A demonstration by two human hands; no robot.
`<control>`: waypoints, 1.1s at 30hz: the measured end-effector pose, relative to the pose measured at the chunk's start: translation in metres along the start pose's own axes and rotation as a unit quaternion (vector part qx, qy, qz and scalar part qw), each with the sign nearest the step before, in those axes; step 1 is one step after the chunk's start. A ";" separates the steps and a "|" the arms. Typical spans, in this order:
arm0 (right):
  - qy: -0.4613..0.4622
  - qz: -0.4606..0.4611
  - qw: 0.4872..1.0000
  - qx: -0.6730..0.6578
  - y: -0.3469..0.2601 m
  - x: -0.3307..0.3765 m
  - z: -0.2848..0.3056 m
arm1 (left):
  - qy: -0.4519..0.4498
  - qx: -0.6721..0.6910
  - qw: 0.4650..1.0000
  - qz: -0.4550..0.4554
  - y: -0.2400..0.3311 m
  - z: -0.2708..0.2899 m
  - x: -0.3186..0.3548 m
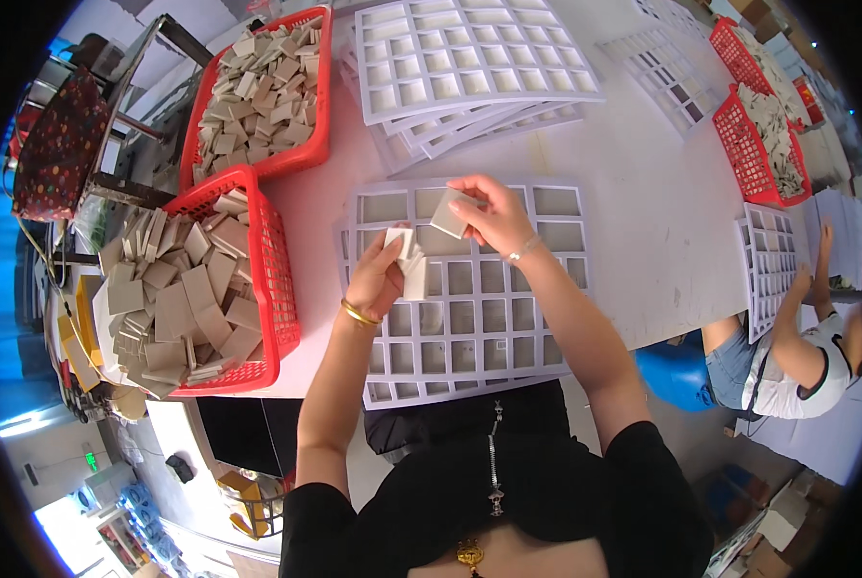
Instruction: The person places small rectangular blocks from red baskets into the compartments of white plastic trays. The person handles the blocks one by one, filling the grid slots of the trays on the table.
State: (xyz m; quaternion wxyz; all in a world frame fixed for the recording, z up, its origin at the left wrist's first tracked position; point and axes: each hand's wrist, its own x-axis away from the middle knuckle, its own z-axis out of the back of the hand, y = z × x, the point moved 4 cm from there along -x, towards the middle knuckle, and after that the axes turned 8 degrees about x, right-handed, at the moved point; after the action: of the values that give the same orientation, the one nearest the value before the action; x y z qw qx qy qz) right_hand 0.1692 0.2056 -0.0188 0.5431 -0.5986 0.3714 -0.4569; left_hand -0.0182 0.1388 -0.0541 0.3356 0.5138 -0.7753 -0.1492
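Observation:
My left hand [380,273] is closed round a small stack of pale rectangular tiles [414,276], fanned out past the fingers. Between the thumb and fingers of my right hand [493,214] is a single square beige tile [449,214], tilted a little. Both hands hover over a white grid tray [490,356] with rows of square and rectangular compartments, lying on the table in front of me. Another tray edge shows beneath it. Some upper compartments are partly hidden by my hands.
Two red baskets hold loose beige tiles: one at near left [278,299], one at far left [322,125]. White grid trays [469,104] are stacked at the back. More red baskets [739,144] stand at right, where a co-worker [797,371] handles another grid tray [773,260].

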 end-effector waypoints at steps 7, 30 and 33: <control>-0.056 0.035 0.998 0.010 0.014 0.048 -0.019 | 0.020 0.182 0.981 0.057 -0.035 0.027 0.027; -0.280 -0.195 0.656 0.673 0.019 0.234 0.113 | -0.002 -0.170 0.984 0.059 -0.053 0.001 0.081; -0.146 -0.180 0.711 0.664 0.003 0.242 0.118 | -0.056 -0.225 0.970 0.074 -0.067 -0.009 0.083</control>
State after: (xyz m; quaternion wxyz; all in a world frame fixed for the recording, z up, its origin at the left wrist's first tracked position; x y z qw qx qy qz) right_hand 0.3556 0.0146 0.0138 0.7554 -0.1984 -0.2268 -0.5819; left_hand 0.0139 0.0363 -0.0558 0.4084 0.3571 -0.7754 -0.3232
